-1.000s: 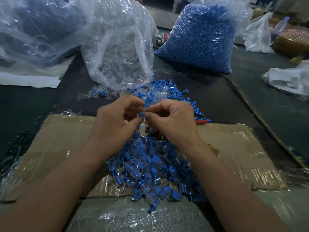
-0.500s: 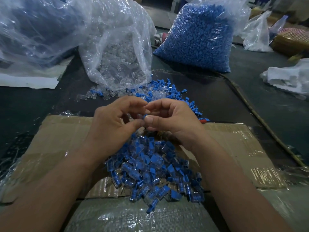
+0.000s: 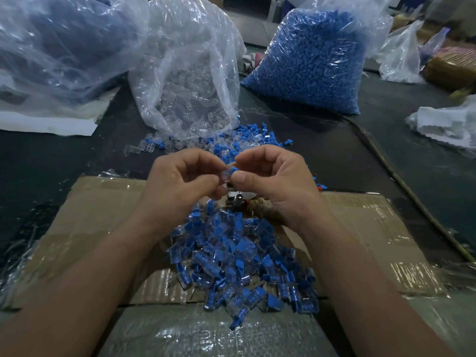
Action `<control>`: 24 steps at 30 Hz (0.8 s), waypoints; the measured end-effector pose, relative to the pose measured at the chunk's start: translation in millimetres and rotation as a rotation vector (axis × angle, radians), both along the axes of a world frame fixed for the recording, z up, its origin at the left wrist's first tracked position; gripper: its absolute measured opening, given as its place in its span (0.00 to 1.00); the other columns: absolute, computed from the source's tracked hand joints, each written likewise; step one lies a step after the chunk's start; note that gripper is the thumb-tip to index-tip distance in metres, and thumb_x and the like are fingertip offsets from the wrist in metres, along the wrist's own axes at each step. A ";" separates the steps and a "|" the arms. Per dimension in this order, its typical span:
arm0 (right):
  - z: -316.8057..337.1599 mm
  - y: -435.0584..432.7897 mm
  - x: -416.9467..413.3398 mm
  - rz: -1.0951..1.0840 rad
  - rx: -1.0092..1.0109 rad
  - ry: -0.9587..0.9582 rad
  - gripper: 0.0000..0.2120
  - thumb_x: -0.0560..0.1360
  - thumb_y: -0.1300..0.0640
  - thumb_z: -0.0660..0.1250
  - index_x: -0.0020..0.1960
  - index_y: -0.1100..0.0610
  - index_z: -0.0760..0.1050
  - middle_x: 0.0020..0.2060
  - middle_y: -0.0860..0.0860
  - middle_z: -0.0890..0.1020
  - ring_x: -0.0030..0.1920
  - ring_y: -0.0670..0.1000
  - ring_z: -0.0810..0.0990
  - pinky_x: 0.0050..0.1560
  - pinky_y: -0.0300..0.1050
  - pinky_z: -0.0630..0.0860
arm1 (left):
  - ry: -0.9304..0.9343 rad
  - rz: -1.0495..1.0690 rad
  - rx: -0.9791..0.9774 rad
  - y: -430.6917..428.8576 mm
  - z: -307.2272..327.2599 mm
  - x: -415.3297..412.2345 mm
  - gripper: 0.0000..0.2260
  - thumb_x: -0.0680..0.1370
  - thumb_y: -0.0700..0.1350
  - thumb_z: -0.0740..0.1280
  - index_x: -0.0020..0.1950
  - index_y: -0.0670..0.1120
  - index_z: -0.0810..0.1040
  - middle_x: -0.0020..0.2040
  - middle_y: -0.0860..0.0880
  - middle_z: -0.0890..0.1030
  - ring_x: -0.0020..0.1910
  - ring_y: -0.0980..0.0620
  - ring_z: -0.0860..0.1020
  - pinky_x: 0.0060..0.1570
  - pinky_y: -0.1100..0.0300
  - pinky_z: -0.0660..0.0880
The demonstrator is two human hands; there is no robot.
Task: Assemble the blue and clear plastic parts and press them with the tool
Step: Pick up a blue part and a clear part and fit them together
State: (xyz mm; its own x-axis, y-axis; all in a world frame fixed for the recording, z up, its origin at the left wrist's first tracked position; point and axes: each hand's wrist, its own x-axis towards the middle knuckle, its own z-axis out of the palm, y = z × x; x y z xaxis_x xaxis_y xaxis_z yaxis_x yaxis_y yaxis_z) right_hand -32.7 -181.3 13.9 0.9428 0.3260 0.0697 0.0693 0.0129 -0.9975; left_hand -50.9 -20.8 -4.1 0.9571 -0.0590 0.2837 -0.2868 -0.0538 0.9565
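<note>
A heap of joined blue-and-clear pieces (image 3: 239, 261) lies on taped cardboard (image 3: 98, 210). Above its far edge, the left hand (image 3: 180, 181) pinches a clear part (image 3: 224, 176) and the right hand (image 3: 273, 176) pinches a blue part (image 3: 233, 171), the two parts touching. A metal tool (image 3: 239, 200) sits just below them. Beyond, loose parts (image 3: 247, 137) scatter on the dark bench (image 3: 334, 155) before a bag of clear parts (image 3: 190, 81) and a bag of blue parts (image 3: 309, 63).

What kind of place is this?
Likely a small assembly workshop: big plastic bag of blue plastic parts, open bag of clear plastic parts, heap of joined blue-and-clear pieces on taped brown cardboard.
</note>
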 end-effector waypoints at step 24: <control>-14.8 5.8 -0.5 -0.017 -0.262 -0.496 0.13 0.65 0.68 0.73 0.50 0.61 0.80 0.40 0.49 0.82 0.40 0.44 0.81 0.45 0.37 0.79 | 0.373 -0.076 -0.245 3.6 2.0 5.4 0.04 0.57 0.38 0.69 0.27 0.47 0.81 0.25 0.47 0.78 0.21 0.55 0.75 0.22 0.67 0.72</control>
State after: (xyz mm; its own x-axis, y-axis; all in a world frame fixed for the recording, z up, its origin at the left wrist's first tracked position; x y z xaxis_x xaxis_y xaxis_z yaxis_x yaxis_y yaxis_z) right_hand -33.1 -175.5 -0.9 0.8228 0.3774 0.4250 0.5292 -0.2360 -0.8150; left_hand -45.4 -17.2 -2.1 0.9921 -0.1070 -0.0652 0.0852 0.1948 0.9771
